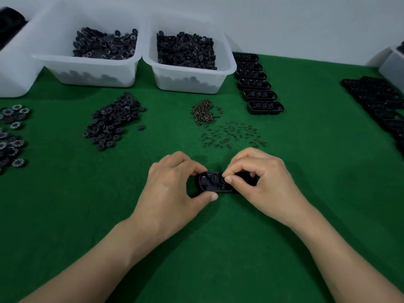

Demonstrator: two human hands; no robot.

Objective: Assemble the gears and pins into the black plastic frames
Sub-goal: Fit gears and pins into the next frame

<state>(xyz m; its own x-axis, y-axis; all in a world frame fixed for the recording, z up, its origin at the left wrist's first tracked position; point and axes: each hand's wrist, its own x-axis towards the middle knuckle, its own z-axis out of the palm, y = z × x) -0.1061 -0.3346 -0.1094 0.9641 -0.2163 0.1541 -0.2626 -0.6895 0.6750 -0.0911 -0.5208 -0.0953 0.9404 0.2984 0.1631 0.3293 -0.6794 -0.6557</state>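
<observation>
A black plastic frame [211, 182] lies on the green felt in the middle of the table, with a round gear seated in its left part. My left hand [172, 186] grips the frame's left end between thumb and fingers. My right hand [258, 178] covers the frame's right half, its thumb and forefinger pinched together over the frame's middle; what they pinch is too small to tell. Beyond the hands lie scattered small pins [234, 134], a heap of brass screws [203, 112] and a pile of black gears [113, 121].
Two white bins of black gears [105, 44] [185, 51] stand at the back. A row of black frames [258, 84] runs at the back right, more frames [380, 101] at the far right. Patterned gears [13, 132] lie at the left edge.
</observation>
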